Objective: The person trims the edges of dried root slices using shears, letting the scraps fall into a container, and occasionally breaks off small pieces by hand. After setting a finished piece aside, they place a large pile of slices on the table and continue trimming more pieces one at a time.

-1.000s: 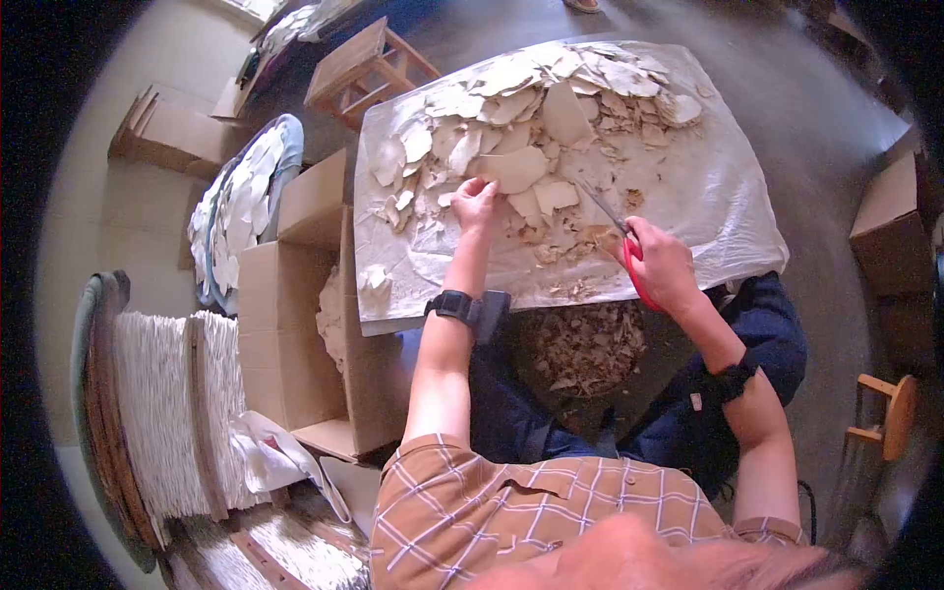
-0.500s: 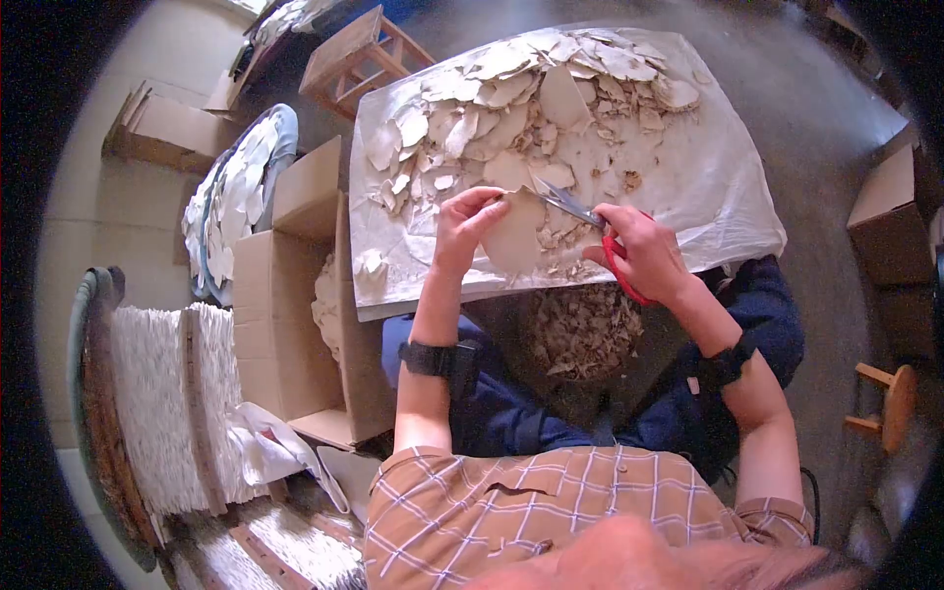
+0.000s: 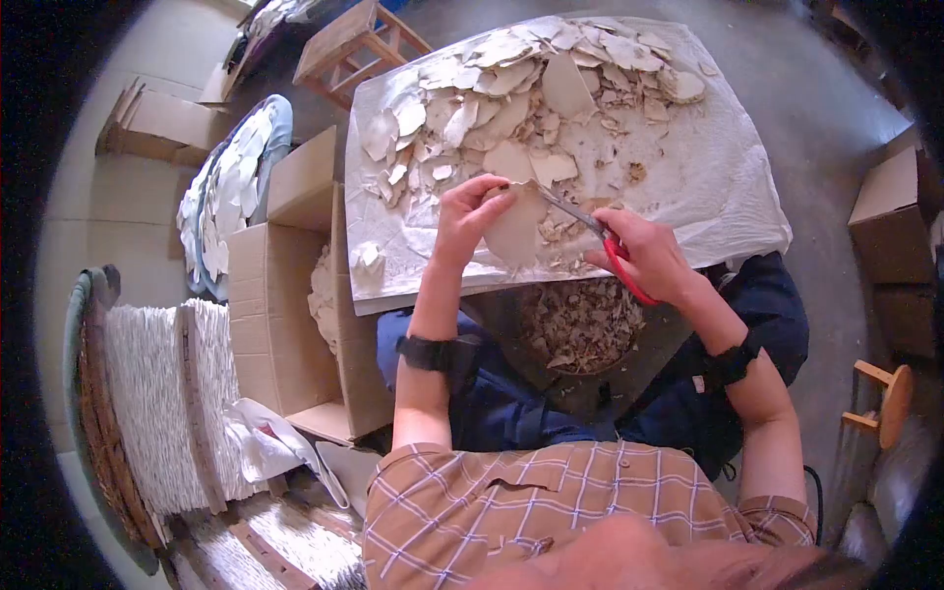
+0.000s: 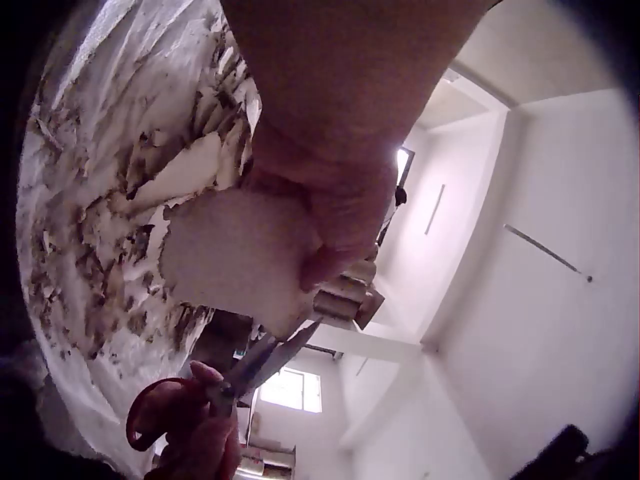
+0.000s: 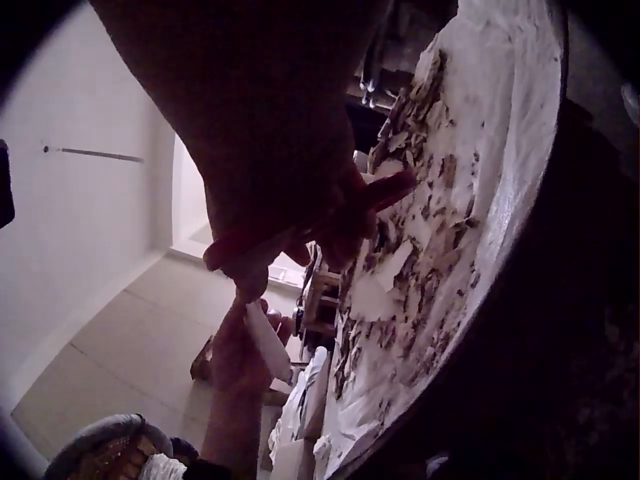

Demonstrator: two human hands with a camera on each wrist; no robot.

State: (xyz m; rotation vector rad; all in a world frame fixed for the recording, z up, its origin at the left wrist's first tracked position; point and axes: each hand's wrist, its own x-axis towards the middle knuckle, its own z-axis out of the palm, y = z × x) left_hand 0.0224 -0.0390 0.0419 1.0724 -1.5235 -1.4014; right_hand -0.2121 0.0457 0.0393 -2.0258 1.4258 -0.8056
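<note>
While the left hand (image 3: 470,216) pinches one pale piece (image 3: 513,234) between thumb and fingers, the right hand (image 3: 644,258) has its fingers curled round the red handles of one pair of scissors (image 3: 578,214). The piece is above the near edge of the table (image 3: 698,221), about its middle, and the blades are at its far edge; whether they are closed on it, I cannot tell.

The table has a white, wrinkled cover. Along its far edge, and toward the far left corner, there lies one large heap (image 3: 477,74) of flat pieces, too many for counting. Small brown scraps (image 3: 619,128) are scattered to the right of it. Near the near left corner is one little white clump (image 3: 367,258).

The room has a grey floor (image 3: 821,197). In it I count two wooden stools, one (image 3: 339,49) beyond the far left corner and one (image 3: 893,405) at the right. One open carton (image 3: 265,320) stands beside the left edge, and further left is one round tray (image 3: 278,128) with white pieces. Below the near edge there is one round container (image 3: 582,372), full of scraps.
</note>
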